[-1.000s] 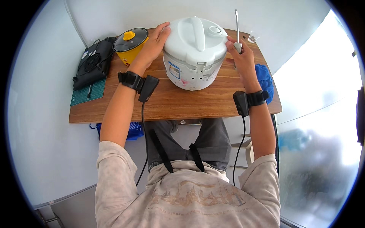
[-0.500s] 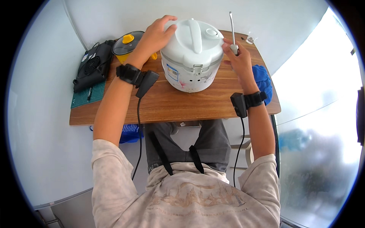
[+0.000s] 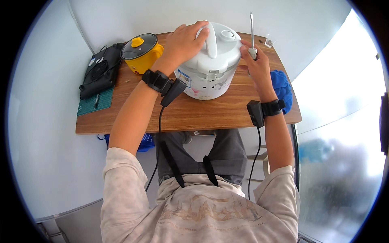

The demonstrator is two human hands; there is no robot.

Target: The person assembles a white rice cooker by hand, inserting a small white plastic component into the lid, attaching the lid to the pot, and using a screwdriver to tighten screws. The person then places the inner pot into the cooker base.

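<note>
A white rice cooker (image 3: 206, 83) with a closed lid stands on the wooden table in front of me. My left hand (image 3: 185, 43) reaches over the left side of the lid, thumb and fingers apart, with the fingertips at the white carrying handle (image 3: 211, 44). In my right hand (image 3: 257, 65) is a screwdriver (image 3: 252, 32), its metal shaft pointing up and most of its grip hidden by the fingers. The fingertips of that hand are close against the cooker's right side; whether they touch it I cannot tell.
A yellow electric pot (image 3: 144, 60) with a glass lid stands left of the cooker. Beyond it lies a black case (image 3: 99, 75) with a cable, beside a green cutting mat (image 3: 91, 106). Blue cloth (image 3: 281, 89) lies at the table's right edge, and a small clear packet (image 3: 269, 42) behind it.
My left hand has moved right across the lid from its left rim to the handle, uncovering more of the yellow pot. My right hand keeps hold of the screwdriver, nearly in place.
</note>
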